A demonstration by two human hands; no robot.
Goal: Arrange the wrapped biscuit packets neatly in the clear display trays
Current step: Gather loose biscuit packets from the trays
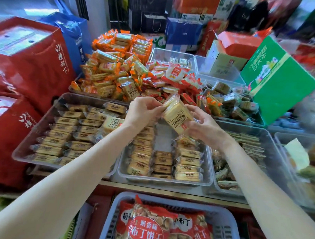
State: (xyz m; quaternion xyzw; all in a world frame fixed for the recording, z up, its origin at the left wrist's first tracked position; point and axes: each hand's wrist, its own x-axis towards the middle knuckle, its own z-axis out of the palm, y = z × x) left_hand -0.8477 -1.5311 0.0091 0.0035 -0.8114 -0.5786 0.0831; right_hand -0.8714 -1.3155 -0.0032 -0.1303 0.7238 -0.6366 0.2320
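Both hands hold one pale yellow wrapped biscuit packet (177,116) in the air above the middle clear tray (165,181). My left hand (144,110) pinches the packet's upper left end, and my right hand (203,127) grips its lower right side from beneath. The packet is tilted, its black lettering facing up. Below it, the middle tray holds rows of like packets with a bare gap at its far centre. The left clear tray (41,120) holds several rows of the same packets, some lying loose on top.
Heaps of orange wrapped biscuits (115,69) and red-and-white packets (173,78) fill trays behind. Another clear tray (257,153) of dark snacks sits at right. Red gift boxes (28,63) stand left, a green box (277,80) right. A grey basket (165,225) of bagged biscuits lies below.
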